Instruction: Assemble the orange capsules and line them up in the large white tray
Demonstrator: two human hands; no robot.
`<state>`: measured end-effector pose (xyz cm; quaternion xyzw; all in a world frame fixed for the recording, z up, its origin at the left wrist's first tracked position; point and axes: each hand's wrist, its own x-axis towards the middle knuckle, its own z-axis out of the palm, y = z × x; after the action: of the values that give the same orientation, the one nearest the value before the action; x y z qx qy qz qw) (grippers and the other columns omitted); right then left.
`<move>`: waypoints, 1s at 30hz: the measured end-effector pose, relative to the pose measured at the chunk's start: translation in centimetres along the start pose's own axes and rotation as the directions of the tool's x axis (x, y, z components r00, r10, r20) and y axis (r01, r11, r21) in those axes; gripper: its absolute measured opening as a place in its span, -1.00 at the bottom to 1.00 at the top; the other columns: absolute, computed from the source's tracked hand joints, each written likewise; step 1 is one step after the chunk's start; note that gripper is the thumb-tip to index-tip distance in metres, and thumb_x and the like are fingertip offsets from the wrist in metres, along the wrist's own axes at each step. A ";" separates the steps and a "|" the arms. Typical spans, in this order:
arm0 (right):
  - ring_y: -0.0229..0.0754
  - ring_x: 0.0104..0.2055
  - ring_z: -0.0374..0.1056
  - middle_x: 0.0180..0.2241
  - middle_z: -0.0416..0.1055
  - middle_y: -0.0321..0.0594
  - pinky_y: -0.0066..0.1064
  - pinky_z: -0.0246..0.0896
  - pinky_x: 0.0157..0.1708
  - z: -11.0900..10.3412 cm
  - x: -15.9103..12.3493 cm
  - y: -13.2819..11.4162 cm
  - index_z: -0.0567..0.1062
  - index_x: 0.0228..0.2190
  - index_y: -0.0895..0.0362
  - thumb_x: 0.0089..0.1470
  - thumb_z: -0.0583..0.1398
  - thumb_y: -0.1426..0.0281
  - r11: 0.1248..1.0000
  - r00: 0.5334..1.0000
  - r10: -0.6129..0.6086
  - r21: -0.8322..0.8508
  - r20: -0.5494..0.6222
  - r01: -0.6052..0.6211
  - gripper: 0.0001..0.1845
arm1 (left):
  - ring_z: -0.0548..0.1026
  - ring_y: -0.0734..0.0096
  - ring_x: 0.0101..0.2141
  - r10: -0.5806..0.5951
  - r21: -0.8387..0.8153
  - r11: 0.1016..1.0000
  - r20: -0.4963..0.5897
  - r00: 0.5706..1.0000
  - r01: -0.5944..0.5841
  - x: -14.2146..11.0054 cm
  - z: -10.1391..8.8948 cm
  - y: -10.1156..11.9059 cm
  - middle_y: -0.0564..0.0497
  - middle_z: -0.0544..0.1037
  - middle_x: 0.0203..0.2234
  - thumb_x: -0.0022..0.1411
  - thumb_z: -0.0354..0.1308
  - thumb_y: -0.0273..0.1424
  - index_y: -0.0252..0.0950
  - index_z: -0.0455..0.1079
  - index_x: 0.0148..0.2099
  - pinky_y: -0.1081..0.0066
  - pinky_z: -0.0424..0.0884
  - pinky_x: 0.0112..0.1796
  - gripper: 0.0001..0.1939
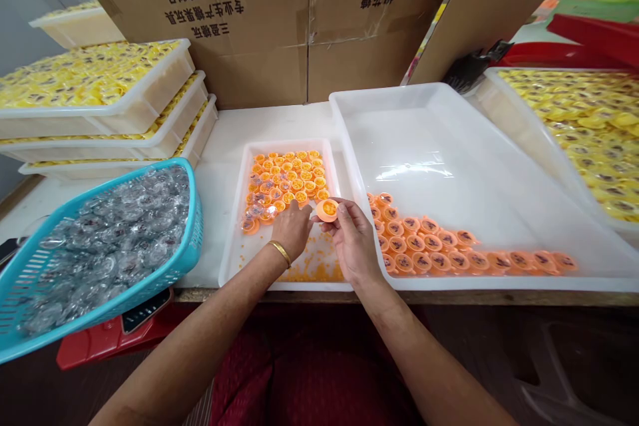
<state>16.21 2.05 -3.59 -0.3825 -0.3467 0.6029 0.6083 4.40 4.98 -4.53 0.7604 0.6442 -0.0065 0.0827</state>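
Observation:
My right hand [353,239] pinches a small round orange plastic cup [327,209] between thumb and fingers. Yellow-orange bits show inside its rim, and its face is turned up. Close on its left is my left hand [292,231], a gold bangle at the wrist; its fingers are curled together, and whatever they hold is hidden. Both hands are over a small white tray [230,239]. Rows of similar filled orange cups [287,173] lie at its far end, several under clear domes at the left. Loose orange bits [314,259] are scattered over the tray's near part.
A large white tray [409,146] on the right has orange cups with dark-printed tops [419,246] along its near side. At left stands a blue basket [192,213] of clear domes [124,233]. Stacked trays of yellow pieces [100,76] and cardboard [269,53] stand behind.

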 end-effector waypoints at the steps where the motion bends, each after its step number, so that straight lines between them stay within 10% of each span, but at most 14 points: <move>1: -0.21 -0.28 0.41 -0.30 0.47 -0.24 -0.38 0.25 -0.38 0.0 0.0 0.0 0.42 -0.25 0.07 0.14 0.14 0.21 1.000 1.000 -0.005 0.002 -0.002 0.005 -0.79 | 0.48 0.17 -0.28 -0.008 -0.001 1.000 -0.011 1.000 0.008 0.1 0.0 0.0 -0.16 0.39 -0.18 0.32 -0.11 -0.27 -0.25 0.32 -0.04 0.29 0.35 -0.32 -0.71; 30: -0.16 -0.30 0.42 -0.40 0.45 -0.27 -0.32 0.29 -0.39 0.0 0.1 -0.2 0.40 -0.27 0.05 0.09 0.15 0.17 0.997 0.993 -0.067 -0.034 -0.095 0.064 -0.76 | 0.48 0.13 -0.18 -0.006 -0.126 0.992 0.023 1.000 0.008 1.2 0.4 0.8 -0.18 0.47 -0.19 0.17 0.08 -0.36 -0.33 0.32 -0.10 0.28 0.36 -0.23 -0.76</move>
<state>16.26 2.20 -3.42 -0.4086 -0.3386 0.5584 0.6376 5.44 6.00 -4.95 0.7512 0.6450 0.0254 0.1378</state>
